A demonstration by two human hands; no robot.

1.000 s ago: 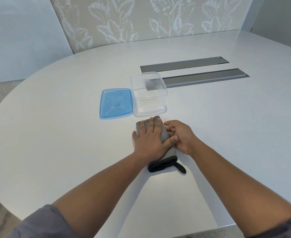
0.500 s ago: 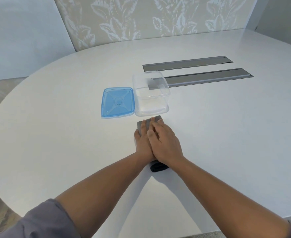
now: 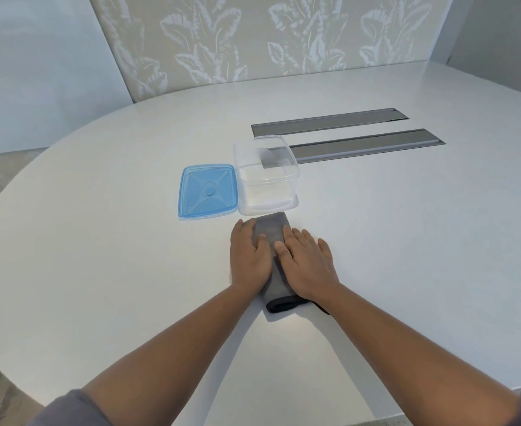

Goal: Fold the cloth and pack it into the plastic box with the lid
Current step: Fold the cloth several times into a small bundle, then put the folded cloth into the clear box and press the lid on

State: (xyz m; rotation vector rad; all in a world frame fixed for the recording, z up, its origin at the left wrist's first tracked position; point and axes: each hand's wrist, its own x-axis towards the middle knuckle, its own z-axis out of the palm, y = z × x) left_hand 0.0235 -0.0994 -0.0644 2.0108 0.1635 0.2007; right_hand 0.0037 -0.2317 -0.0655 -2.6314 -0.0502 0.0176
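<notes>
Pressing flat, both hands, left (image 3: pixel 249 256) and right (image 3: pixel 307 262), lay spread wide on the folded cloth (image 3: pixel 272 230), its far end touching the open box (image 3: pixel 265 176); lid (image 3: pixel 207 192) just left.

The grey cloth (image 3: pixel 272 232) is lying folded into a narrow strip just below the middle of the frame, dark hem showing at its near end. Its far end is nearly touching the clear plastic box (image 3: pixel 266 175), which is sitting open and empty. The blue lid (image 3: pixel 208 191) is lying flat, touching the box's left side.
</notes>
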